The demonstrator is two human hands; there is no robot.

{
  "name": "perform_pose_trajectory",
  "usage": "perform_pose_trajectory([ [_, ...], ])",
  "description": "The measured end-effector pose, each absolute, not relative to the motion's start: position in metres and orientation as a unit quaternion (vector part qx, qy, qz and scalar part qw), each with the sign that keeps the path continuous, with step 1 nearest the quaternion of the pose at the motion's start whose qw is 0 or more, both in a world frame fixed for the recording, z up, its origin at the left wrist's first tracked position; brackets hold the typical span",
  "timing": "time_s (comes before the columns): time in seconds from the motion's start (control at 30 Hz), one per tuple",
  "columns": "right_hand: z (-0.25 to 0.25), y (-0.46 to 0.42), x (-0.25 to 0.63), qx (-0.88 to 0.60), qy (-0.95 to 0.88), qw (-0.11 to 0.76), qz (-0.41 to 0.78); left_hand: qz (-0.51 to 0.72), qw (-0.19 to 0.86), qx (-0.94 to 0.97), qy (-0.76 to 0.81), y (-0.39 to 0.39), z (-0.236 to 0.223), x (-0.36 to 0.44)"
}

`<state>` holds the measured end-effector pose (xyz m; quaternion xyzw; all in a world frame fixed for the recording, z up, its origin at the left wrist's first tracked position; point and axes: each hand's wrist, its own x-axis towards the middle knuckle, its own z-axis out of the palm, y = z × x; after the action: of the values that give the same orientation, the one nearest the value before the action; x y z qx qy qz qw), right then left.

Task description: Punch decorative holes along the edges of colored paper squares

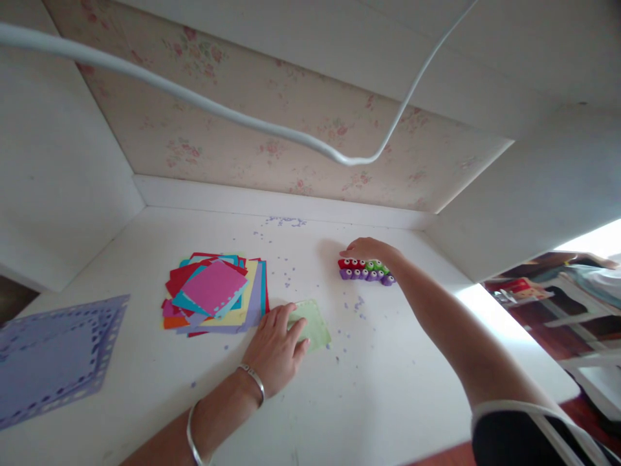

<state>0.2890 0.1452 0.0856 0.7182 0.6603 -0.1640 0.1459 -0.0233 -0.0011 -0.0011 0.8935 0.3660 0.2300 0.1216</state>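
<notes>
My left hand [277, 349] lies on the tabletop with its fingers spread, pressing on a small light green sheet of paper [315, 325]. That sheet's left part is under the fingers. At the back right, my right hand [367, 248] is curled over two rows of small paper punches with eye-like round tops. Red punches [352, 264] and green punches [376, 266] form the back row; purple punches [361, 275] stand in front. The right fingertips are mostly hidden, so what they hold cannot be made out.
A fanned stack of coloured paper [216, 288] lies left of centre. Purple sheets [53, 356] with punched edges lie at far left. Purple paper bits [286, 221] are scattered on the white table [383, 401]. A white cable [233, 116] hangs across above. Side panels flank the table.
</notes>
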Motion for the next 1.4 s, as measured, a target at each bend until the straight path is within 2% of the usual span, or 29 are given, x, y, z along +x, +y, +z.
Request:
perform_pose_trajectory([
  [0.57, 0.103, 0.144, 0.268, 0.727, 0.617, 0.168, -0.25, 0.238, 0.119, 0.893, 0.364, -0.001, -0.001, -0.024],
  [0.77, 0.094, 0.146, 0.267, 0.738, 0.594, 0.164, -0.275, 0.24, 0.12, 0.891, 0.366, -0.001, -0.002, -0.024],
  [1.2, 0.083, 0.151, 0.255, 0.74, 0.597, 0.119, -0.285, 0.238, 0.124, 0.89, 0.368, -0.001, 0.001, -0.025],
  [1.4, 0.072, 0.17, 0.235, 0.731, 0.628, 0.121, -0.237, 0.24, 0.13, 0.888, 0.369, -0.001, 0.002, -0.024],
])
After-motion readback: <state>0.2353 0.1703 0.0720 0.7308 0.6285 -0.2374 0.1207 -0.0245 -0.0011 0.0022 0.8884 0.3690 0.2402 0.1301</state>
